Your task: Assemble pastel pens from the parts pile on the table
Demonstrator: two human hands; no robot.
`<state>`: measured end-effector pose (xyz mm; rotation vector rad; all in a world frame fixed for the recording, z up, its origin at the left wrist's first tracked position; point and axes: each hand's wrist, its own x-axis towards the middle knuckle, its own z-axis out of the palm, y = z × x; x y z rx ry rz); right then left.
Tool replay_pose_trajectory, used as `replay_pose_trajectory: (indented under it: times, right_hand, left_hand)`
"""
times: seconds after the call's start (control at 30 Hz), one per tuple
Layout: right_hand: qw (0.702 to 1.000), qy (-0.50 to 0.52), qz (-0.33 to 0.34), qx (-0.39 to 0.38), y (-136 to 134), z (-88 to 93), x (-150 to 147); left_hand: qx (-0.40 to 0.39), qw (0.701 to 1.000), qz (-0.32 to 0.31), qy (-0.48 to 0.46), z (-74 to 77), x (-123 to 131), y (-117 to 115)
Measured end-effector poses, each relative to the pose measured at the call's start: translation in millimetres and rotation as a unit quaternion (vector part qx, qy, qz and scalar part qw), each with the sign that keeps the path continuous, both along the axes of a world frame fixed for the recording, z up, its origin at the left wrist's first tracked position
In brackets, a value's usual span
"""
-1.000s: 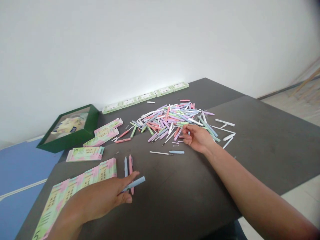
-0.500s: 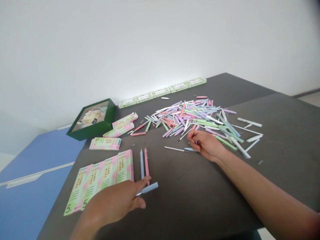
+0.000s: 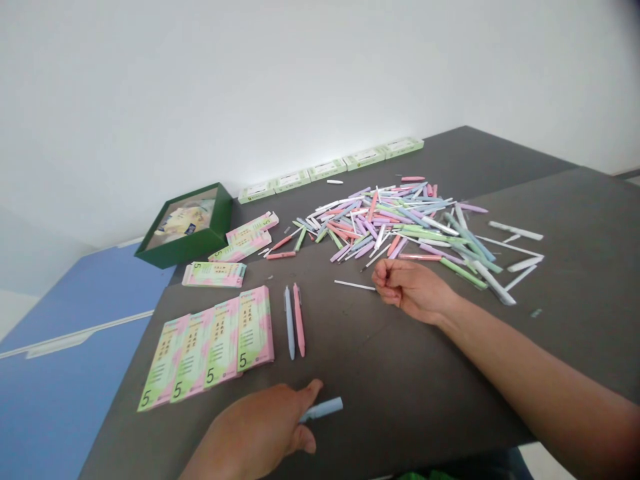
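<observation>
Head view: left hand (image 3: pixel 267 427) clamps a blue barrel (image 3: pixel 326 408), which a loose hold could drop; right hand (image 3: pixel 413 288) curls, contents unclear, beside a white refill (image 3: pixel 354 285).

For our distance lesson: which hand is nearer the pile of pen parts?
Right hand, at the near edge of the pen-part pile; left hand, farther off, toward the camera.

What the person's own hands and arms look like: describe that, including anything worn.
The left hand and right hand are both ungloved, with no ring or watch visible. The right forearm is bare, no sleeve showing; the left arm is mostly out of frame.
</observation>
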<state>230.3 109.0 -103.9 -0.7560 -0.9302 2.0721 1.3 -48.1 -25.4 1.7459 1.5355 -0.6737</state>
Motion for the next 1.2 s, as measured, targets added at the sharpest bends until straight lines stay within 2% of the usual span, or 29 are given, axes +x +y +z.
replay_pose_trajectory:
  times: [0.27,0.47,0.8,1.2]
  right_hand:
    - [1.000,0.008,0.000,-0.018,-2,2.9,-3]
    - [0.996,0.039,-0.035,-0.077,-1,0.3,-7]
    - [0.993,0.067,-0.026,-0.088,4,-10.7,-10]
    - [0.994,0.063,-0.042,-0.082,2,-5.1,-11]
  left_hand:
    - [0.004,1.000,0.010,-0.002,-0.2,2,7]
    - [0.026,0.999,0.026,0.007,5.8,2,13]
    - [0.056,0.998,0.030,0.010,-6.7,-17,18]
    - [0.077,0.997,-0.005,0.014,1.1,-3,50]
